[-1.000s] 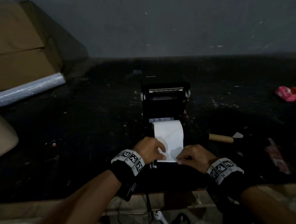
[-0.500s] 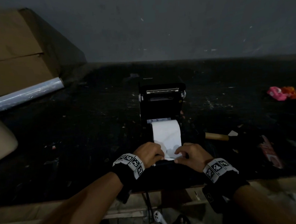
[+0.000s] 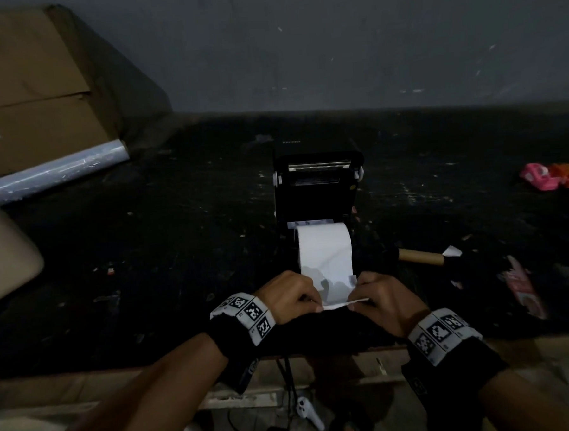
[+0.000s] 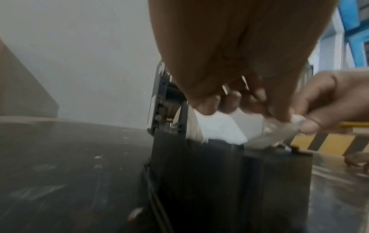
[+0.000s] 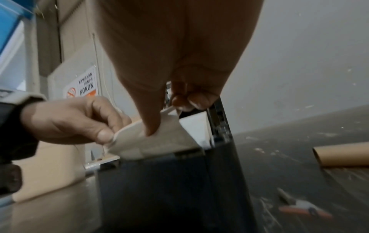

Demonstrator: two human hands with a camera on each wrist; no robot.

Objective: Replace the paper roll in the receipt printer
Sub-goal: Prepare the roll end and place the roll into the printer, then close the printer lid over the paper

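Observation:
A black receipt printer [image 3: 318, 193] stands on the dark table with its lid raised. A white paper roll [image 3: 324, 246] sits in its bay, and a strip of paper [image 3: 338, 290] runs from it toward me. My left hand [image 3: 292, 295] pinches the strip's left corner and my right hand [image 3: 379, 297] pinches its right corner, at the printer's front edge. The right wrist view shows the paper strip [image 5: 159, 141] bent over the printer body [image 5: 169, 189], with the left hand [image 5: 79, 124] gripping its corner. The left wrist view shows the paper [image 4: 223, 127] under my fingers.
An empty brown cardboard core [image 3: 420, 257] lies right of the printer. Pink and orange items [image 3: 551, 175] lie far right, a red wrapper [image 3: 524, 288] nearer. A cardboard box [image 3: 32, 90] and a plastic-film roll [image 3: 53, 169] stand at back left. Cables hang below the table edge [image 3: 286, 376].
Both hands drew back toward me a little with the paper's end. The strip's end now lifts off the printer's front edge, held at both corners.

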